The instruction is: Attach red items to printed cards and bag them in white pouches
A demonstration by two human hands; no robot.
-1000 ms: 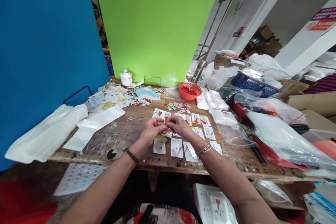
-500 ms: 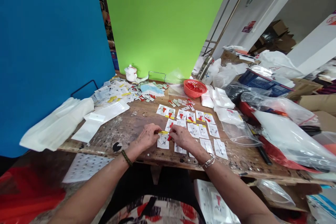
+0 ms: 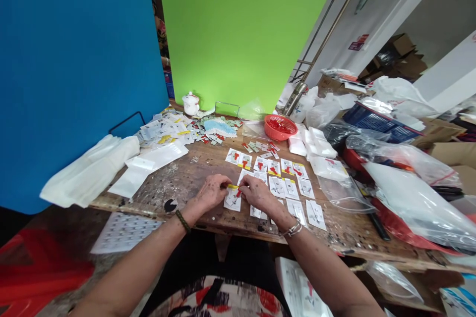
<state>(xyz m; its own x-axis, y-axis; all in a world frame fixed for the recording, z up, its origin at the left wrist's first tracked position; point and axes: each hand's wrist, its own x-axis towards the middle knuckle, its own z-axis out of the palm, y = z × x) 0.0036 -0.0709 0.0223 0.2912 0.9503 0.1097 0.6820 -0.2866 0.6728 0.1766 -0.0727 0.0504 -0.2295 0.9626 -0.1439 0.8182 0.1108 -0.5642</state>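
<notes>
Near the table's front edge, a small white packet with a yellow top strip (image 3: 233,201) lies between my two hands. My left hand (image 3: 211,192) is closed in a pinch at the strip's left end. From the right, my right hand (image 3: 257,194) pinches a small red plastic piece (image 3: 238,192) against the packet's upper right corner. Whether the piece is inside or on top of the packet I cannot tell. Rows of similar white packets (image 3: 277,186) lie beyond and right of my right hand, the far ones bearing red pieces (image 3: 246,164).
A red basket (image 3: 280,131) of red pieces stands at the back. Piled packets (image 3: 163,126) and a white lidded pot (image 3: 191,104) are at the back left. White sleeves (image 3: 91,171) overhang the left edge. Plastic bags (image 3: 405,198) crowd the right side. Blue and green boards rise behind.
The red piece in my right hand has shifted slightly left, over the packet's upper edge. My left hand keeps its pinch. The whole view has turned a little to the left.
</notes>
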